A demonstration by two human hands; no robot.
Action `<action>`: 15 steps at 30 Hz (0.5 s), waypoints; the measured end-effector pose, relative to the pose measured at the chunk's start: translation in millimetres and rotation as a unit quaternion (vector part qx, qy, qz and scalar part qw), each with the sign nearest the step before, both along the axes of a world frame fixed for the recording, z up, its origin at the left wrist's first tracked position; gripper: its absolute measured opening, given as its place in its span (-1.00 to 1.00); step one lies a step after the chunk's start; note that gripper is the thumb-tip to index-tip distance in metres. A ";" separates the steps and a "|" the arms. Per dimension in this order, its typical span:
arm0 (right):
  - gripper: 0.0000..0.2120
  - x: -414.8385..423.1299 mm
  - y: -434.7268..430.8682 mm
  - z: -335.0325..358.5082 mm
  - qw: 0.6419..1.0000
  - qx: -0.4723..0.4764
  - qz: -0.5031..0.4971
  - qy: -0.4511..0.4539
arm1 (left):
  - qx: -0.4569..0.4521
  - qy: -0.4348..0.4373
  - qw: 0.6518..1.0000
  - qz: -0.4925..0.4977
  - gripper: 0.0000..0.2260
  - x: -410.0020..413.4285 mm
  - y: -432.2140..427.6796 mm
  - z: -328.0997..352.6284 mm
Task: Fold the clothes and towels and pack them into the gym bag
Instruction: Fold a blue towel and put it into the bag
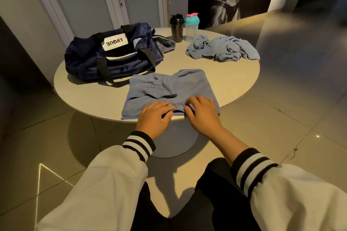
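Gripping fingers, left: the left fingers lay curled over the near hem of the fitness towel, with the thumb tucked beneath the edge, so the cloth was pinched between them.
Fingers, right: the right fingers were bent more sharply, tips dug into the same hem just beside the left ones, thumb at the edge; cloth held.
Hands: left hand and right hand sat close together at the table's near rim, both on the towel.
Sleeves: white, with black-and-white striped cuffs.
Fitness towel: blue, printed "TNESS" where legible. It was spread at the near side of the round table, with one flap turned over on its left half. Judged partly folded.
Crumpled heap: blue cloth at the far right of the table, well apart from the hands. Unfolded; whether one piece or several could not be told.
Gym bag: navy, black straps, white "LVQUE" patch; far left, just beyond the towel. Grey fabric showed at its open right end; lining or packed item, could not be told.
Shaker bottles: black shaker and teal shaker with pink cap stood upright side by side at the far edge, between bag and heap.
Progress, as judged: early. No folded item plainly packed; first towel under way; heap and all packing left.
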State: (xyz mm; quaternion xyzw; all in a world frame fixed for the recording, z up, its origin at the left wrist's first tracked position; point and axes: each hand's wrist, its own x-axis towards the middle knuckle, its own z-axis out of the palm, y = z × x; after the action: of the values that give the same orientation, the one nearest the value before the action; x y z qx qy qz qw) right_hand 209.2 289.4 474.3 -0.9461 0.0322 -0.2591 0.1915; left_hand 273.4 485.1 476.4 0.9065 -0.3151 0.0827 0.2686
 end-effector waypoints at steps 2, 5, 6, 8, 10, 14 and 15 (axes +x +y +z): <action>-0.82 6.7 -1.6 3.3 0.998 -0.010 0.001 0.058 | 0.013 0.002 1.000 0.002 -0.72 -1.4 -3.3 4.9; -0.87 11.4 -10.2 18.8 0.992 0.041 -0.048 0.108 | -0.005 0.016 0.999 -0.029 -0.77 1.5 -10.3 15.3; -0.87 13.1 -13.6 24.1 0.988 0.052 -0.070 0.125 | -0.027 0.028 0.998 -0.046 -0.78 4.2 -11.9 17.8; -0.88 17.3 -17.3 35.5 0.976 0.064 -0.110 0.179 | -0.058 0.040 0.996 -0.046 -0.79 12.4 -11.2 21.9; -0.90 26.0 -17.8 43.6 0.962 0.049 -0.145 0.226 | -0.049 0.008 0.999 0.005 -0.78 27.2 -4.9 25.3; -0.88 56.0 -5.4 49.0 0.983 0.069 -0.091 0.147 | -0.033 0.054 0.996 0.066 -0.68 61.5 10.3 35.5; -0.88 63.9 -0.1 49.5 0.986 0.105 -0.055 0.122 | -0.015 0.086 0.994 0.064 -0.66 69.2 12.9 37.5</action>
State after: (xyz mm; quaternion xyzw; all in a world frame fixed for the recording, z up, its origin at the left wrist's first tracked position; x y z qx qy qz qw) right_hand 273.1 289.2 523.8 -0.9422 0.1339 -0.1474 0.2695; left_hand 342.6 498.0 513.9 0.9245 -0.2305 0.0259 0.3023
